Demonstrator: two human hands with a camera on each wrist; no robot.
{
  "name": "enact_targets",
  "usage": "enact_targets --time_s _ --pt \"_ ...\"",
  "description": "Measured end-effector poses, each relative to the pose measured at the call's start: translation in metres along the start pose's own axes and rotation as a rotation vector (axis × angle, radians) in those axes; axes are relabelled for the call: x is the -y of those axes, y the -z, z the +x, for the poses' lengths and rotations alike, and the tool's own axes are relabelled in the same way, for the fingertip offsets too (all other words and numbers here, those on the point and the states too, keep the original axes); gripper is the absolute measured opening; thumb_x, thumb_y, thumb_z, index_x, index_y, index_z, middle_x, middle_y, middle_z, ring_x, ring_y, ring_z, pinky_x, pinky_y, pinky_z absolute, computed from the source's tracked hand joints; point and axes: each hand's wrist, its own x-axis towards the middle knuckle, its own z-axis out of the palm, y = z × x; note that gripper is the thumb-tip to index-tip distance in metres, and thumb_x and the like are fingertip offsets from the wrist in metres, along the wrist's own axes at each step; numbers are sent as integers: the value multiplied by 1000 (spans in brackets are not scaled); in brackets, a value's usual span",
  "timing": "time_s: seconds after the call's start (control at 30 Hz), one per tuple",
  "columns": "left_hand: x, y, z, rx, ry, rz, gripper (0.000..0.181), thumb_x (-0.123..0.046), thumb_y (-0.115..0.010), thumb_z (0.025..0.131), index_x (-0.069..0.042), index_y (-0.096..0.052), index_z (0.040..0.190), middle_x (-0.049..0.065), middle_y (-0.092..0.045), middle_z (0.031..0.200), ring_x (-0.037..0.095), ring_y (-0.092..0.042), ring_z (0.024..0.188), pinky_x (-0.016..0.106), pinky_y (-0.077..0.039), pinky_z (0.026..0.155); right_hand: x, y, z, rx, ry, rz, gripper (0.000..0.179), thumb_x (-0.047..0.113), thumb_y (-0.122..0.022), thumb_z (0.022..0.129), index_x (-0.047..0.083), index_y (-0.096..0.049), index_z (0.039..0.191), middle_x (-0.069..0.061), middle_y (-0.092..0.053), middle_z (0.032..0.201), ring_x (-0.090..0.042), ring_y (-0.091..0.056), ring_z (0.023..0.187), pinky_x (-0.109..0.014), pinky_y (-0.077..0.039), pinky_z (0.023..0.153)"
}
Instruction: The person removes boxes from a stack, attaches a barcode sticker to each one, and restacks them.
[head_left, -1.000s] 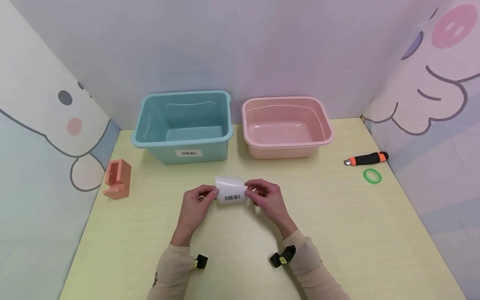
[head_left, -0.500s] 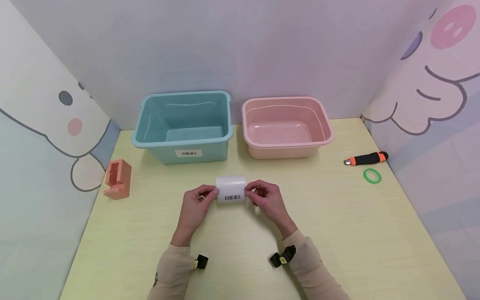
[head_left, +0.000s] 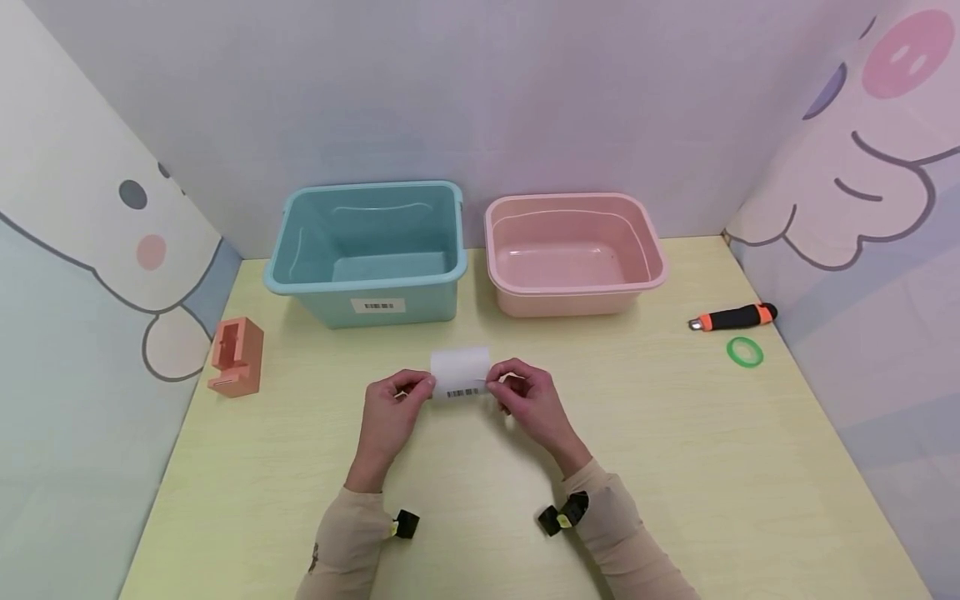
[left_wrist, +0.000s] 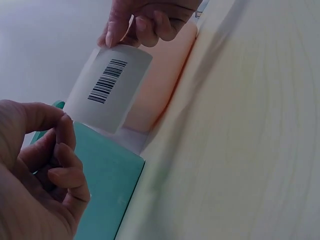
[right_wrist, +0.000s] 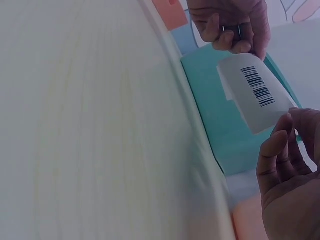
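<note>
A white label [head_left: 459, 367] with a printed barcode is held up between both hands, above the table in front of the two bins. My left hand [head_left: 395, 417] pinches its left edge between thumb and forefinger. At the opposite edge, my right hand [head_left: 536, 408] pinches it the same way. In the left wrist view the label [left_wrist: 110, 90] bends in a curve, its barcode facing the camera. The right wrist view shows the label [right_wrist: 255, 92] bowed between the fingertips of both hands, with a small tab sticking out along one edge.
Behind the label stand a teal bin [head_left: 330, 304] bearing a barcode sticker [head_left: 378, 306] and a pink bin [head_left: 570, 304]. A salmon-coloured tape dispenser or holder [head_left: 243, 367] sits at the left. At the right lie a black-and-orange utility knife [head_left: 733, 317] and a green tape roll [head_left: 745, 352].
The label's upper edge has levelled out and its face has tilted back, so the barcode looks flatter in the head view. Both hands have hardly moved and keep their pinch.
</note>
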Motion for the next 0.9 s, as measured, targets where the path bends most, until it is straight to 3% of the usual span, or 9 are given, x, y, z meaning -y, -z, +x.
enact_targets --time_s 0.3,0.67,0.9 --pt "2 -3 1 -81 40 21 14 -13 -74 96 -1 -81 92 5 -72 81 16 -59 77 24 -42 64 2 -4 -2 7 51 -71 6 0 -72 98 4 -71 103 -12 -60 105 -10 -54 67 -20 -46 58" --pt "3 -8 -1 -151 68 -22 14 -12 -73 96 -1 -81 93 2 -70 76 15 -56 76 24 -39 64 3 -7 -2 -4 80 -146 4 2 -76 96 2 -73 99 -12 -62 102 -14 -53 80 -19 -44 66" --pt "1 -8 -1 -186 99 -62 15 -10 -71 96 2 -81 93 4 -69 76 23 -58 79 25 -42 68 5 -9 -3 10 118 -190 4 -2 -75 94 1 -74 96 -10 -58 95 -14 -48 75 -19 -41 64"
